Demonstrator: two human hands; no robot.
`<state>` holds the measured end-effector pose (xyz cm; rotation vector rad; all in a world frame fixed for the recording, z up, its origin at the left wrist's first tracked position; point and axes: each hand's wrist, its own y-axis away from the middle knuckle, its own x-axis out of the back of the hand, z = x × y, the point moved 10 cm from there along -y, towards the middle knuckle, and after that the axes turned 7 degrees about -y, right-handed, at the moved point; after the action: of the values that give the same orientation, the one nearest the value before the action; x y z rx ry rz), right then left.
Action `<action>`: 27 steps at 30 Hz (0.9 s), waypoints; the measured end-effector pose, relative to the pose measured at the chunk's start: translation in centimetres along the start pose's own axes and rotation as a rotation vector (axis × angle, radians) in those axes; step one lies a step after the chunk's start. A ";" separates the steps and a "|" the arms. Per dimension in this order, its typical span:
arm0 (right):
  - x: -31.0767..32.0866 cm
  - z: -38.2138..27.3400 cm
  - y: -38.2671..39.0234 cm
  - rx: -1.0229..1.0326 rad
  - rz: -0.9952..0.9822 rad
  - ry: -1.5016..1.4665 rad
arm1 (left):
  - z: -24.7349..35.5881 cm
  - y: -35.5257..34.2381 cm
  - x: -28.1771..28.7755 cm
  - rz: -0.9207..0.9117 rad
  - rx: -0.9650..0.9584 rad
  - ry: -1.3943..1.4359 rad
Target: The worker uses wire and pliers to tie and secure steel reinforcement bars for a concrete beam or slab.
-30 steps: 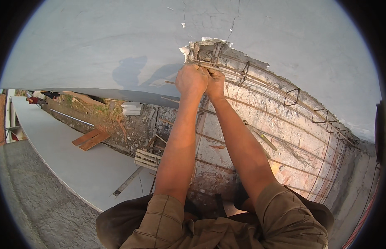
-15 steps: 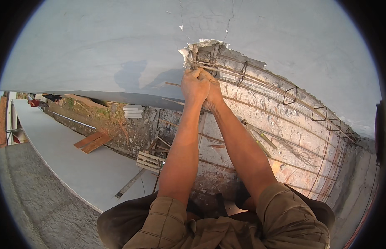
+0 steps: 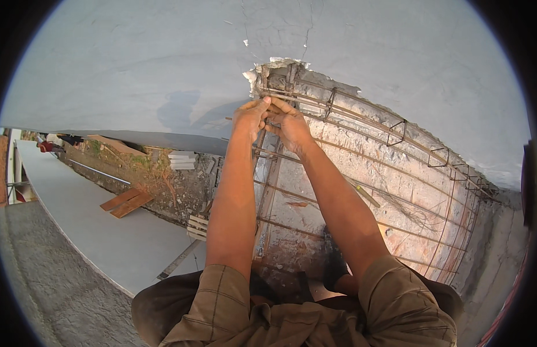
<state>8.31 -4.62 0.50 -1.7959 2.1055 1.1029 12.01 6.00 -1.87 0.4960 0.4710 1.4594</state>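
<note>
My left hand (image 3: pixel 250 118) and right hand (image 3: pixel 288 125) meet at the fingertips, beside the left end of a row of steel reinforcing bars (image 3: pixel 356 115). Both hands have their fingers bent into a pinch; anything between them is too small to make out. Square wire stirrups (image 3: pixel 397 132) hang around the bars to the right. Above my fingers, the grey plastered wall (image 3: pixel 164 63) is broken open at a jagged hole (image 3: pixel 277 76). Past my right forearm shows a yellow-green tool handle (image 3: pixel 368 195), with the tool's other end hidden. A loose bundle of thin wire (image 3: pixel 412 209) lies near it.
A grid of thinner rods crosses the rough pale surface (image 3: pixel 332 153) below. At left are brown boards (image 3: pixel 127 202) on a light ledge (image 3: pixel 78 196), white blocks (image 3: pixel 183 160) and a slatted pale wooden piece (image 3: pixel 197 227). A person in red (image 3: pixel 47 146) is far left.
My hands have come apart from a tight clasp, so only the fingertips meet. The left has shifted left. The view has moved slightly, and my right forearm covers more of the tool.
</note>
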 end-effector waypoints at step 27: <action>16.1 -4.2 18.1 -0.104 -0.123 1.724 | -0.9 -0.3 -1.6 -0.077 -0.096 0.683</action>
<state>-10.99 -19.76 2.20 -3.3933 2.2380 -0.9007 11.58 4.42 -2.77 -0.1160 0.9394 1.5487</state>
